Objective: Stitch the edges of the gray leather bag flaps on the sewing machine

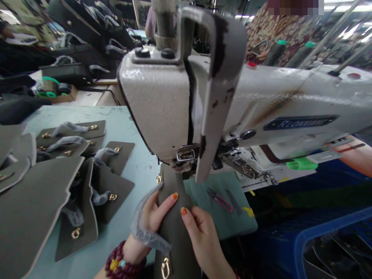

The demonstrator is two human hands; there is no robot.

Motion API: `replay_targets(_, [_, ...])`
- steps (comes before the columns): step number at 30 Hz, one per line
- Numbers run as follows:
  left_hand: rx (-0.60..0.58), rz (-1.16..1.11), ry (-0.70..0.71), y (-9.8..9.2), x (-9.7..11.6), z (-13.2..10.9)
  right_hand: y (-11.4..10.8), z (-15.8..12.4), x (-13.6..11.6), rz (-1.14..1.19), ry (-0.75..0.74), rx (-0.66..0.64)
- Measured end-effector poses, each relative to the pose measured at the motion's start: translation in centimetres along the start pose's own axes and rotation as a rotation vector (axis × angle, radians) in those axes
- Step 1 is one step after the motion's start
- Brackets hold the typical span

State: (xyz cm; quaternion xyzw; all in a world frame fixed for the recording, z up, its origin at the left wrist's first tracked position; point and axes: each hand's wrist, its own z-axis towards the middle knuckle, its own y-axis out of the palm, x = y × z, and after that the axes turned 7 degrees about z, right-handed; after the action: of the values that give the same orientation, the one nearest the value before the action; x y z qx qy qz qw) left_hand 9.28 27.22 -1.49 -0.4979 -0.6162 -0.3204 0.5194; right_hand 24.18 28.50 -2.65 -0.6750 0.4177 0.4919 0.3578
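Observation:
A dark grey bag panel [173, 228] runs lengthwise under the head of a white sewing machine [157, 108]. Clear plastic wraps its handle [137, 225], which arches over my left hand between gold rings. My left hand [154, 215], a dark red bead bracelet at its wrist, grips the panel's left side, thumb on top. On the opposite edge, my right hand [203, 234] has its thumb against the panel and its fingers curled. The needle area is hidden behind the machine's metal guard [216, 97].
Several similar grey panels [37, 205] with wrapped handles lie on the pale green table [122, 236] at left. Pink-handled thread snips [222, 201] and a dark flat strip [234, 202] lie right of the machine head. A blue crate [299, 248] holds more panels. Another person [287, 31] is behind the machine.

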Motion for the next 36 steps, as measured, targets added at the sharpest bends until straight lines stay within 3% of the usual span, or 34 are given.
replay_targets(9, [0.006, 0.027, 0.066, -0.8, 0.0, 2.4, 0.2, 2.1, -0.8, 0.037, -0.012, 0.007])
replay_targets(19, [-0.008, -0.058, -0.014, -1.3, 1.7, 4.7, 0.8, 4.1, -1.5, 0.061, -0.053, 0.021])
replay_targets(23, [-0.066, -0.048, 0.061, -1.6, 1.6, 5.6, 1.0, 4.7, -2.0, 0.061, -0.082, 0.037])
replay_targets(28, [-0.095, 0.078, 0.214, -2.4, 3.3, 6.4, 1.6, 5.1, -2.2, 0.083, -0.086, 0.05])
replay_targets(32, [-0.132, 0.109, 0.093, -2.9, 3.7, 7.0, 1.9, 5.0, -2.0, 0.084, -0.067, 0.071])
replay_targets(36, [-0.213, -0.04, -0.074, -3.6, 3.2, 7.0, 0.9, 5.3, -1.9, 0.045, -0.108, 0.05])
